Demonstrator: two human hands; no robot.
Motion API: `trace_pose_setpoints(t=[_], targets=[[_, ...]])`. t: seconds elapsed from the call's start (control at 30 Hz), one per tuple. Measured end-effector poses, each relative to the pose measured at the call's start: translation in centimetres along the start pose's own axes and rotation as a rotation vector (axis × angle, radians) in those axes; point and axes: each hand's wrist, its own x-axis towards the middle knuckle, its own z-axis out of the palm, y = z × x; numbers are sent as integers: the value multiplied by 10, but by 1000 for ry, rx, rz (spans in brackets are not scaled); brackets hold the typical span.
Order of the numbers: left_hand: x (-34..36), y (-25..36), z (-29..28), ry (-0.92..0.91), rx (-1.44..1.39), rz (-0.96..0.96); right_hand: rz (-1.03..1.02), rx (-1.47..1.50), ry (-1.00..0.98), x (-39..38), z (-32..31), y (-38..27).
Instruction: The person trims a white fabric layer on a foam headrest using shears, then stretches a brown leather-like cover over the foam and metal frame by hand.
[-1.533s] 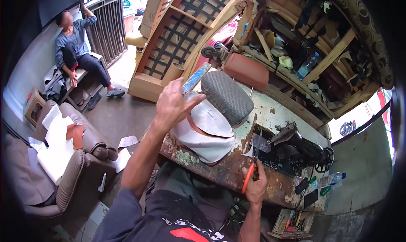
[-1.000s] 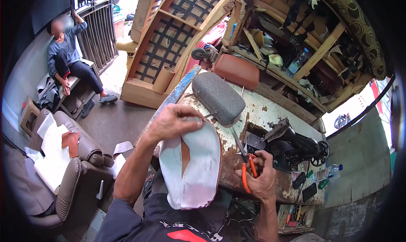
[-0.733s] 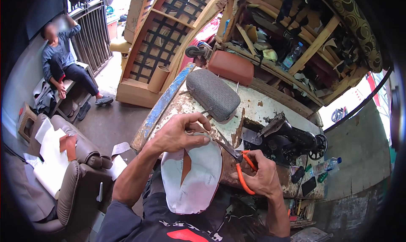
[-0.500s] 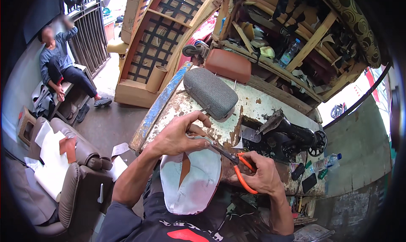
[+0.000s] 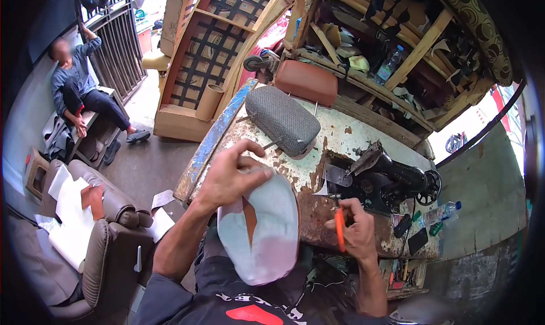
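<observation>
My left hand (image 5: 230,177) pinches the upper edge of a white, rounded headrest cover (image 5: 275,223), with a brown strip showing through a slit in its face. The cover rests against my front at the near edge of the worn table (image 5: 318,214). My right hand (image 5: 360,234) grips orange-handled pliers (image 5: 340,229), held upright to the right of the cover and apart from it. Just beyond my left hand lies a grey fabric headrest (image 5: 283,121) with metal posts. Behind that sits a reddish-brown headrest (image 5: 306,83).
A black sewing machine (image 5: 392,177) stands on the table's right, near a plastic bottle (image 5: 443,212). Brown seats (image 5: 116,251) with white sheets stand at left. A person (image 5: 76,83) sits on a bench at far left. A wooden frame (image 5: 392,106) holding scraps rises behind.
My right hand has drawn the pliers away from the cover's top edge, to the right, and turned them upright. My left hand has shifted slightly left, still at the cover.
</observation>
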Motion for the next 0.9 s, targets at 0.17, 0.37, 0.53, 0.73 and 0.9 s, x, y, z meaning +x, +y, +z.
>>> trace_pose_setpoints(t=[0.17, 0.37, 0.53, 0.73, 0.9], targets=[[-9, -12, 7, 403, -256, 45, 137, 617, 151, -13, 32, 26], [-37, -43, 5, 814, -387, 218, 269, 750, 259, -17, 57, 12], [-61, -33, 14, 834, -443, 285, 228, 769, 361, -8, 73, 14], [-86, -43, 32, 685, -338, 143, 157, 501, 518, 16, 100, 55], [-100, -42, 22, 599, -166, 126, 126, 707, 559, 36, 102, 56]])
